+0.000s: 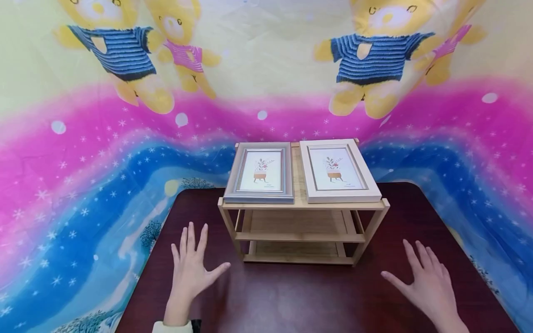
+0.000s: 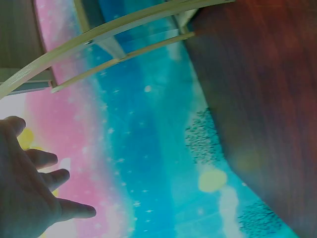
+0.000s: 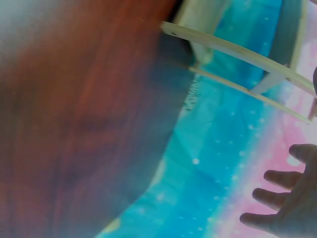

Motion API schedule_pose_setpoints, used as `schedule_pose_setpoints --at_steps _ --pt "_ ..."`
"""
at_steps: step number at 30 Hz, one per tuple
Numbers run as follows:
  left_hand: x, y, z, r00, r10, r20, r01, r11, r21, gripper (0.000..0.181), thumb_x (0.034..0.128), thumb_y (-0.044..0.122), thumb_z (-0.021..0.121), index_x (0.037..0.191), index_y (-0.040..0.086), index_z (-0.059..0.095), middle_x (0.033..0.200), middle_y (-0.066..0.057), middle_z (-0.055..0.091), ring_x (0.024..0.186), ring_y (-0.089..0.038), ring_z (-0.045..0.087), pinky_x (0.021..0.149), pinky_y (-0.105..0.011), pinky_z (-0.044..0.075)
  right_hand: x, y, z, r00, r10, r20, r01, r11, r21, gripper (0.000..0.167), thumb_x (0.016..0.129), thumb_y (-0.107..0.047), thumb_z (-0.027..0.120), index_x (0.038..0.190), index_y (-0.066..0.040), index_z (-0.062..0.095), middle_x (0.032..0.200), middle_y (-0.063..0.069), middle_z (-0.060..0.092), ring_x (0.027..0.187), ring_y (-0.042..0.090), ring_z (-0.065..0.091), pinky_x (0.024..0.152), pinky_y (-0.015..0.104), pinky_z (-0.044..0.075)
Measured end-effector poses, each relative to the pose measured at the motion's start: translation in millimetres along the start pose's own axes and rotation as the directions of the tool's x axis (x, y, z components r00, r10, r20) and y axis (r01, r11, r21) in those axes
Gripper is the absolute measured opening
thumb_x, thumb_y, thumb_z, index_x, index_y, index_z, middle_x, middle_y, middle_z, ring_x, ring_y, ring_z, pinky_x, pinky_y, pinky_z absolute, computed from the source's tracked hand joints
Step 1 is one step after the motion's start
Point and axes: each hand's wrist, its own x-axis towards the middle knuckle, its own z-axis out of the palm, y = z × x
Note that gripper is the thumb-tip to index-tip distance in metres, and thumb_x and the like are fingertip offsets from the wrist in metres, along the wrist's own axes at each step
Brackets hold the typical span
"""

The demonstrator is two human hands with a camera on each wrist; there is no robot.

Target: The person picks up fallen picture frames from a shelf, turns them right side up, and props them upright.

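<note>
Two picture frames lie face up on the top of a small wooden rack [image 1: 300, 237]. On the left is a grey-silver picture frame [image 1: 259, 200]; on the right, a white picture frame [image 1: 343, 198]. Both hold a print of a potted plant. My left hand [image 1: 192, 273], fingers spread, hovers in front of the rack and to its left, holding nothing. To the rack's right and nearer the front, my right hand [image 1: 430, 284] is likewise spread and holds nothing. Each wrist view shows part of a hand beside the rack's side, the left hand [image 2: 29, 183] and the right hand [image 3: 292, 198].
The rack stands toward the back of a dark red-brown table [image 1: 291, 296] with rounded far corners. Its two lower shelves carry nothing visible. A printed cloth backdrop [image 1: 258, 69] with bears and snowflakes surrounds the table at the back and sides.
</note>
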Motion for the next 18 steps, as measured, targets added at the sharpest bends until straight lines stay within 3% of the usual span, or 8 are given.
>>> schedule_pose_setpoints --at_steps 7,14,17,18 --pt "11.8 3.0 -17.9 0.997 0.036 -0.070 -0.044 0.991 -0.125 0.098 0.0705 0.057 0.065 0.147 0.018 0.018 0.150 -0.016 0.013 0.135 -0.037 0.012 0.100 -0.064 0.012 19.1 -9.9 -32.5 1.000 -0.011 0.000 0.011 0.992 0.127 0.095 0.073 -0.045 0.070 0.146 -0.010 0.019 0.139 0.031 0.027 0.124 0.050 0.023 0.092 0.065 0.021" --pt "27.4 10.4 -39.9 0.997 0.039 -0.065 -0.054 0.968 -0.246 0.088 0.0759 0.047 0.065 0.146 0.016 0.022 0.150 -0.011 0.016 0.130 -0.042 0.021 0.093 -0.067 0.024 41.7 -25.9 -61.5 1.000 -0.005 -0.001 0.005 0.988 0.154 0.068 0.081 -0.038 0.065 0.134 -0.001 0.042 0.119 0.032 0.049 0.103 0.051 0.045 0.077 0.061 0.034" --pt "37.2 12.5 -47.8 0.997 0.055 -0.062 -0.070 0.956 -0.286 0.085 0.0774 0.042 0.065 0.146 0.015 0.022 0.149 -0.011 0.021 0.130 -0.041 0.024 0.093 -0.066 0.026 53.9 -31.4 -71.6 0.998 -0.029 -0.049 0.038 0.982 0.183 0.056 0.081 -0.032 0.066 0.124 0.002 0.052 0.105 0.027 0.059 0.090 0.043 0.057 0.071 0.053 0.040" --pt "40.8 13.1 -50.1 0.996 0.062 -0.063 -0.078 0.950 -0.303 0.084 0.0781 0.040 0.065 0.146 0.014 0.023 0.148 -0.012 0.023 0.130 -0.039 0.025 0.094 -0.064 0.026 58.0 -33.1 -74.9 0.997 -0.037 -0.064 0.049 0.980 0.191 0.053 0.081 -0.031 0.066 0.122 0.002 0.054 0.101 0.025 0.062 0.084 0.035 0.061 0.069 0.047 0.042"
